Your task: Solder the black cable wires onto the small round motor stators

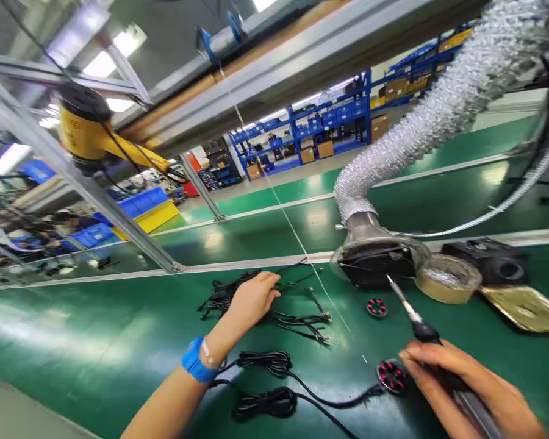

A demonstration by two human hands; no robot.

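My right hand [489, 384] grips a soldering iron [423, 329] like a pen, its bare tip pointing up and left toward the fume extractor's dark intake. Close to my right fingertips lies a small round board [392, 377] with red parts, and a black cable [343, 402] runs up to it. A second round board [376, 308] sits farther back on its own. My left hand [251, 299] is over a pile of loose black cables [224, 292], fingers half bent and apart. Coiled black cables [268, 402] lie nearer me, beside my left wrist with its blue band [197, 361].
A fume extractor hood [375, 256] with a silver duct [416, 134] stands at the back. Right of it are a tape roll [448, 279], a black device [489, 259] and a gold-coloured tray [526, 308]. Thin solder wire [297, 238] hangs from an overhead spool [222, 39] to the green bench.
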